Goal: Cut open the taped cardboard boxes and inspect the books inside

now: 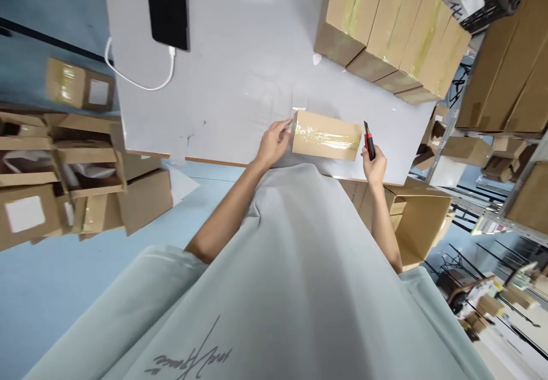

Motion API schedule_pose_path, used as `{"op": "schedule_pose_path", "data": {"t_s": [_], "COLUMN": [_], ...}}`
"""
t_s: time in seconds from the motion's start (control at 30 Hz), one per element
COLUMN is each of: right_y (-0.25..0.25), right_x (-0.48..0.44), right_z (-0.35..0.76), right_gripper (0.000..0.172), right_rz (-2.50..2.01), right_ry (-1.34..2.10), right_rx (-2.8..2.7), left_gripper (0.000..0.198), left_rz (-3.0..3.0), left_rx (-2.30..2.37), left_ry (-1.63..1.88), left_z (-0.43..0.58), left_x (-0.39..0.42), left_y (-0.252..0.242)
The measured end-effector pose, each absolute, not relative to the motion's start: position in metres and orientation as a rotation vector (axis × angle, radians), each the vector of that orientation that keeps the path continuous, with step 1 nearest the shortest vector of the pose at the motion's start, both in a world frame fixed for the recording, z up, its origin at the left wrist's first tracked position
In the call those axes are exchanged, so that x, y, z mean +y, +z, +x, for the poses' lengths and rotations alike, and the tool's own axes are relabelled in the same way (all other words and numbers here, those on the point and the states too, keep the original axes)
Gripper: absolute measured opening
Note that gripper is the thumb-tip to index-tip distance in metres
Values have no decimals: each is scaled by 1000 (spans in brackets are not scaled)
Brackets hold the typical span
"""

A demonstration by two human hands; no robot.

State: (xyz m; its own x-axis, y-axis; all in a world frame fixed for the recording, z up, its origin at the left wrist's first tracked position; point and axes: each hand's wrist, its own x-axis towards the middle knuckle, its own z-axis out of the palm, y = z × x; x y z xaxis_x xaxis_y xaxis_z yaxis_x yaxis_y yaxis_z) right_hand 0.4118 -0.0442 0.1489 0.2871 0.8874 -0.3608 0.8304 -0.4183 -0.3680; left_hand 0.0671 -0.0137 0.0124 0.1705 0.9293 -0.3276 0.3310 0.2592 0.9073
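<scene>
A small cardboard box [326, 136] lies lengthwise near the front edge of the white table [231, 83], its top sealed with shiny clear tape. My left hand [274, 143] is at the box's left end, fingers apart and the fingertips at or very close to its side; actual contact I cannot make out. In my right hand [375, 166], just beyond the box's right end, is a red and black utility knife [369, 142]. Its dark blade points away from me, and the fingers are closed round the handle.
Several taped boxes [385, 26] stand in a row at the table's back right. A phone [168, 8] with a white cable [162, 83] lies at the far left. Open cartons [85, 163] are stacked left of the table; an open carton [422, 220] and shelving stand right.
</scene>
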Motion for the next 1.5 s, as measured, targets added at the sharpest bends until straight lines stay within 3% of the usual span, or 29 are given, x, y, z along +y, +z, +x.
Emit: {"op": "schedule_pose_path", "data": {"t_s": [0.1, 0.27, 0.53, 1.5], "right_y": [181, 223, 234, 241], "right_x": [-31, 1, 42, 49], "right_z": [395, 337, 256, 236], "right_gripper": [58, 55, 53, 49], "right_rz": [-2458, -2188, -2202, -2289], "right_ry": [711, 940, 952, 894], "right_rx": [-1784, -2413, -3123, -3184], "left_gripper": [70, 74, 75, 75], "left_rz": [1349, 1463, 1445, 1326], "left_rx": [1283, 1123, 1006, 987], "left_ry": [742, 694, 553, 619], "left_z": [56, 47, 40, 47], "left_x": [-9, 4, 13, 5], "left_y": [30, 39, 34, 33]}}
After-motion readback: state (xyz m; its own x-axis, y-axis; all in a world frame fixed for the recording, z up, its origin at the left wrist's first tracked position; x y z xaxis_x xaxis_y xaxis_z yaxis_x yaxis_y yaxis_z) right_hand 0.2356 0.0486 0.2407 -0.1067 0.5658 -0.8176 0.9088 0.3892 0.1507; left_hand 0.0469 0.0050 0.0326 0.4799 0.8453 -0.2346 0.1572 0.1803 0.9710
